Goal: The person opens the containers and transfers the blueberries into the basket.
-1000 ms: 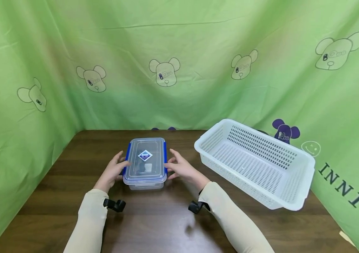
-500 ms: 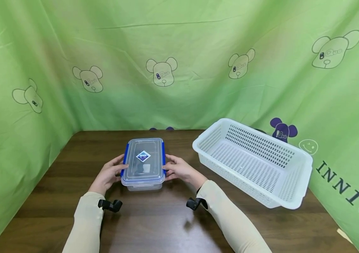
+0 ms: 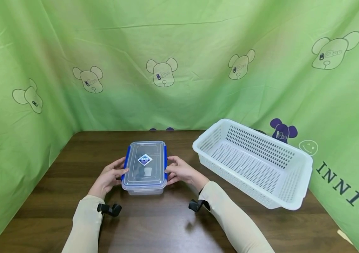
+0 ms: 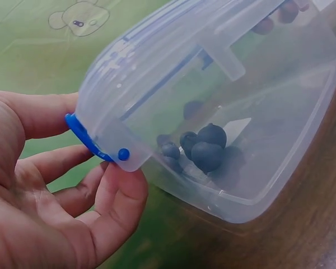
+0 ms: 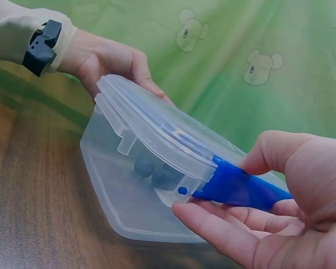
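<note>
A clear plastic food storage box [image 3: 144,177] with blue side latches and a diamond-shaped label on its lid stands on the table, lid on. My left hand [image 3: 108,175] grips its left side; in the left wrist view, thumb and fingers pinch around the blue latch [image 4: 87,140]. On the opposite side my right hand [image 3: 182,172] holds the other blue latch [image 5: 243,188], thumb above and fingers beneath in the right wrist view. Several dark round balls [image 4: 208,154] show through the wall, lying inside near a whitish patch.
A white perforated plastic basket [image 3: 255,165] sits at an angle on the right of the brown wooden table [image 3: 154,225]. A green curtain [image 3: 198,95] with bear-head prints hangs behind and along both sides.
Both hands have closed in from beside the box onto its side latches. The box has shifted slightly toward me.
</note>
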A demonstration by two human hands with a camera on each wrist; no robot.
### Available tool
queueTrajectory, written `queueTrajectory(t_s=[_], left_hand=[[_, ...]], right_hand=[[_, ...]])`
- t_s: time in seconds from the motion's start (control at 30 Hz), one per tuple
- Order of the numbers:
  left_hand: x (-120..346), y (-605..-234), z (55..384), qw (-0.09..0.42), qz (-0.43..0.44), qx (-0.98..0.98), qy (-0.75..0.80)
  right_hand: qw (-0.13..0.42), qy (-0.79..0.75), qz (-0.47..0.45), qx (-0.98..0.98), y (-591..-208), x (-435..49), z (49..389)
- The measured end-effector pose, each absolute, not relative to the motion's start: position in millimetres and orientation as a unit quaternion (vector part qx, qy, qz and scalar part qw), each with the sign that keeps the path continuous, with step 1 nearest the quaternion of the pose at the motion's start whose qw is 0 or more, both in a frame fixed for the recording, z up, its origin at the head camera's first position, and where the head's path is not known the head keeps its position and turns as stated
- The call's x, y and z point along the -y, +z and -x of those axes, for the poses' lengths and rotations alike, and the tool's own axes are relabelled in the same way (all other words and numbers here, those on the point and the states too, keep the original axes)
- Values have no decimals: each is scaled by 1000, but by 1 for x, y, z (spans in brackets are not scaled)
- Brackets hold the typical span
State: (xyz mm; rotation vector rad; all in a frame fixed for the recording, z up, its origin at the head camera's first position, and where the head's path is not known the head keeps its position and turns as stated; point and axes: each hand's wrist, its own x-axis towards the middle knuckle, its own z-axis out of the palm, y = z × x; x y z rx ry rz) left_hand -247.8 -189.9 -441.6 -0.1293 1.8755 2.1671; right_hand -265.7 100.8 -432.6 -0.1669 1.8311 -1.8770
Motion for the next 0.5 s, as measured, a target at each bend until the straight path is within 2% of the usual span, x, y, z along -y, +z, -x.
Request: queueTrajectory(t_s=[0.5], left_hand=[[187,-440,243,143,49,-667,730]], right_hand=[[241,-667,58,-703,-430,-96,263]])
